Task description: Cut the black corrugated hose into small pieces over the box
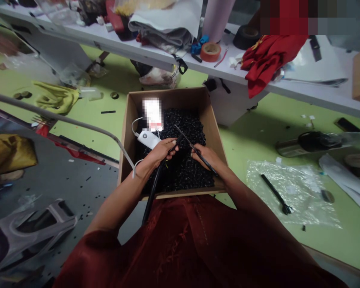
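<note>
My left hand (163,151) is closed around a black ribbed tube (156,182), which runs down toward my lap with one end sticking out past my fingers. My right hand (208,158) is closed on a long, thin dark tool (193,145) with a narrow blade-like front; its exact kind is unclear. The tool's front part lies close to the tube's end, and I cannot tell if they touch. Both hands are over an open cardboard box (219,138) holding many small black pieces (184,176).
In the box, a lit phone (153,114) is cabled to a white power bank (149,139). A grey cord (87,125) crosses from the left. A clear plastic sheet (258,200) lies at right, with a shelf (186,66) of clutter behind and a plastic stool (52,224) at lower left.
</note>
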`<move>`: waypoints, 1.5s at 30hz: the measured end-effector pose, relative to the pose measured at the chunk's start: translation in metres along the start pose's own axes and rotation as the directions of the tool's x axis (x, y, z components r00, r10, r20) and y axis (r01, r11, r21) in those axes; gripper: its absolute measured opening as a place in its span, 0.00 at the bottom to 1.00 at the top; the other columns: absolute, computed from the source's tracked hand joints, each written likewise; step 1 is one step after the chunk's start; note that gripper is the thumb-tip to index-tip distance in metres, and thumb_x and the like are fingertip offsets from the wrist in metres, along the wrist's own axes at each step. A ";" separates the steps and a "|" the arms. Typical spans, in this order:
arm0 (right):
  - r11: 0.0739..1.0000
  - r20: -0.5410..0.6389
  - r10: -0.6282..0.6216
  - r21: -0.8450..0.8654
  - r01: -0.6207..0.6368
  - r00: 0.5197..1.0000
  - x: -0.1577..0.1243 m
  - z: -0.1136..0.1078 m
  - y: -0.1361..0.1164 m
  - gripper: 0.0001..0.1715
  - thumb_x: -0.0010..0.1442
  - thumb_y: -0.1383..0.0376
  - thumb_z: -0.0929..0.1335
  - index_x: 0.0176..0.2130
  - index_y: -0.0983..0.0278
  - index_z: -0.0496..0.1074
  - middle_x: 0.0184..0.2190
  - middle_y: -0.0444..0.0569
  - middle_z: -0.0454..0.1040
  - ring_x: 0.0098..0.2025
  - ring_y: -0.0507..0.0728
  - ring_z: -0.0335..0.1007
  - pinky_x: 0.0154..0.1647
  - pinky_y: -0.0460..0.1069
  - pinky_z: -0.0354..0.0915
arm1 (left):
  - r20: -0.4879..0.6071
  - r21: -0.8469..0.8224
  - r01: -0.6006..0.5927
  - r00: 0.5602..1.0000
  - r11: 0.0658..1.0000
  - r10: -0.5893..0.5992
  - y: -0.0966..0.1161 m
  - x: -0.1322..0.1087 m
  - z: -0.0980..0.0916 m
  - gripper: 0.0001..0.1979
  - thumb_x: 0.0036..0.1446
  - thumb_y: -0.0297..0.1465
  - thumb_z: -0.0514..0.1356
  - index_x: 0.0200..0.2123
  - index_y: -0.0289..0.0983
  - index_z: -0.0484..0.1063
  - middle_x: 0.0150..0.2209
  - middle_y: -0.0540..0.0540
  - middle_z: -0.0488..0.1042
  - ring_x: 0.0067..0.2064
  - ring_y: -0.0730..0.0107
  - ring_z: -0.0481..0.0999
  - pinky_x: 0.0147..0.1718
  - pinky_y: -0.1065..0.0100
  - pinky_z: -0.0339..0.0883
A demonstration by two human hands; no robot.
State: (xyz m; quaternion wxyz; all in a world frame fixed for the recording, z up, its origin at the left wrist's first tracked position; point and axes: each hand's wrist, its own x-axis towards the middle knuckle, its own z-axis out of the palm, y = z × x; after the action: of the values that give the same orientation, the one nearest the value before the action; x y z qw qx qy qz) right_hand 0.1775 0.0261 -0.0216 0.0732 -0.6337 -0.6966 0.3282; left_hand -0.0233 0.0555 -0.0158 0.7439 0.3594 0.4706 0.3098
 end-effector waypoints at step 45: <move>0.964 0.007 -0.157 0.216 0.152 0.988 -0.002 0.002 0.006 0.24 0.62 0.52 0.62 0.53 0.62 0.62 0.46 0.53 0.75 0.47 0.61 0.71 0.45 0.53 0.65 | 0.035 -0.019 -0.139 0.990 0.990 0.140 0.002 -0.004 -0.001 0.20 0.55 0.32 0.61 0.52 0.34 0.71 0.29 0.50 0.69 0.21 0.83 0.60 0.19 0.76 0.51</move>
State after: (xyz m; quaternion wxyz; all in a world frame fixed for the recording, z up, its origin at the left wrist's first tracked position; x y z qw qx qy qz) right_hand 0.1818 0.0238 -0.0261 0.1584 -0.5618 -0.7053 0.4024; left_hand -0.0255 0.0539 -0.0123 0.7317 0.3909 0.4281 0.3584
